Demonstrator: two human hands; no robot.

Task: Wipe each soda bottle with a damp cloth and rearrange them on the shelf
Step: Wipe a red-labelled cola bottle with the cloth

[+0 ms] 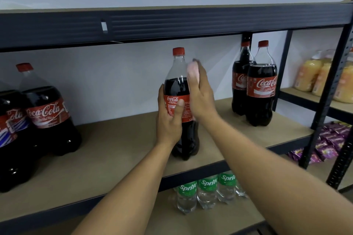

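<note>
Centre Coca-Cola bottle (176, 86) stands upright on the middle shelf (114, 149), near the front edge, red cap on, well apart from the groups on either side

left hand (169, 120): wrapped around the label band from the left, thumb across the front of the label, gripping the bottle

right hand (200, 97): fingers straight and flat against the bottle's right shoulder, pressing a pink cloth (192, 71) onto the plastic above the label. Hand and cloth are motion-blurred, so I can't tell how much of the cloth sits under the palm

Rest of the same shelf:
- far left: two big Coca-Cola bottles, one (47, 112) further back, one (11, 139) nearer and cut off by the frame edge
- right: a pair of Coca-Cola bottles, front one (261, 89) touching or just beside the rear one (239, 74)

Shelf below: a row of Sprite bottles (207, 191), partly hidden by the shelf edge and the right forearm

Adjacent rack on the right: yellow-orange bottles (309, 74) up top, purple packets (328, 139) one level down
</note>
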